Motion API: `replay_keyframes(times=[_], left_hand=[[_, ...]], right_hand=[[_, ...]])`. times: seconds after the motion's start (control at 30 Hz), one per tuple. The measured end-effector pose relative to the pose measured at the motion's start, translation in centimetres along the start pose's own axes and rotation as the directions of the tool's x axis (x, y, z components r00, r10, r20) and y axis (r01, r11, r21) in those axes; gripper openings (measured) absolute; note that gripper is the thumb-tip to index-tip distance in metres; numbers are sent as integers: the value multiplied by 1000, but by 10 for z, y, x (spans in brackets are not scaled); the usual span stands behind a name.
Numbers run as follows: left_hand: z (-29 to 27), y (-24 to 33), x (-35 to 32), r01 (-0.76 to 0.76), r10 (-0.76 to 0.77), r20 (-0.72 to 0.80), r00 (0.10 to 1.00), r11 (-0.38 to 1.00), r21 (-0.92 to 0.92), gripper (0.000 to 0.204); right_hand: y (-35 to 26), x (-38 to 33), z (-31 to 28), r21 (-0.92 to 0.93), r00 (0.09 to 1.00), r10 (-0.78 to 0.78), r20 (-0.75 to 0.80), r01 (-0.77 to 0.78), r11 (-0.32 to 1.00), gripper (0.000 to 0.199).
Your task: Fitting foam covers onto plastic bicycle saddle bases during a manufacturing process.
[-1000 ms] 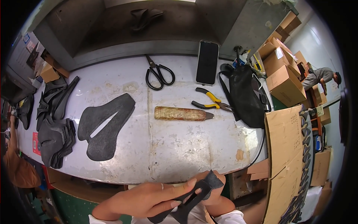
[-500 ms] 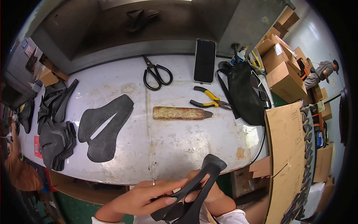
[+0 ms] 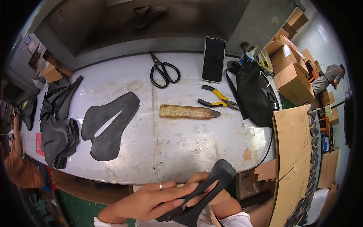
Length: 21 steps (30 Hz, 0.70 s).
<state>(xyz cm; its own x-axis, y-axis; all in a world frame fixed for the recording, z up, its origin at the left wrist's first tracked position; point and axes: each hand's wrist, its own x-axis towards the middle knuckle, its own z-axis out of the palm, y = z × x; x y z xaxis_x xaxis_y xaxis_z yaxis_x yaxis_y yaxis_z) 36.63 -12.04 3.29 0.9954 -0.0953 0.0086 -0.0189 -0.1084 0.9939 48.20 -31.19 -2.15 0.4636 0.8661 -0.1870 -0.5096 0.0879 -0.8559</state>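
Observation:
Low at the front, beyond the table's near edge, both hands hold a black bicycle saddle [image 3: 218,174] with a long slot down its middle. My left hand [image 3: 151,198], with a ring on one finger, lies across the saddle, its fingers bent along the slot's edge. My right hand [image 3: 220,196] grips from behind, partly hidden by the saddle; some fingertips show through the slot. The saddle's narrow end points up and right. On the table lies a flat black saddle-shaped piece [image 3: 109,145] with a slit. A tape-wrapped knife handle [image 3: 185,112] with a short blade lies in the middle.
Black scissors [image 3: 164,73], a phone [image 3: 213,60], yellow-black pliers [image 3: 221,97] and a black bag [image 3: 251,94] lie toward the back. Stacked black pieces [image 3: 58,142] sit left. A cardboard box [image 3: 291,140] holding several saddles stands right. Other people are at both sides.
The saddle has tilted farther right, and its narrow end shows more of its top. Both hands keep hold of it. The whole view has shifted slightly.

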Motion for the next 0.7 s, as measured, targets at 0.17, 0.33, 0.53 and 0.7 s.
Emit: replay_keyframes(times=[0.17, 0.33, 0.53, 0.7], left_hand=[[0, -10, 1, 35, -26, 40, 999, 971, -235, 51], [12, -19, -7, 58, -118, -103, 988, 886, -460, 50], [14, -12, -4, 177, -275, -82, 958, 793, -583, 47], [15, -12, -5, 183, -281, -60, 958, 757, -627, 46]], right_hand=[[-7, 4, 8, 458, 998, -59, 11, 47, 888, 25], [8, -3, 1, 224, 922, 345, 176, -378, 898, 43], [4, 5, 14, 319, 937, 335, 96, -348, 882, 56], [21, 1, -1, 165, 955, 234, 181, -265, 950, 51]])
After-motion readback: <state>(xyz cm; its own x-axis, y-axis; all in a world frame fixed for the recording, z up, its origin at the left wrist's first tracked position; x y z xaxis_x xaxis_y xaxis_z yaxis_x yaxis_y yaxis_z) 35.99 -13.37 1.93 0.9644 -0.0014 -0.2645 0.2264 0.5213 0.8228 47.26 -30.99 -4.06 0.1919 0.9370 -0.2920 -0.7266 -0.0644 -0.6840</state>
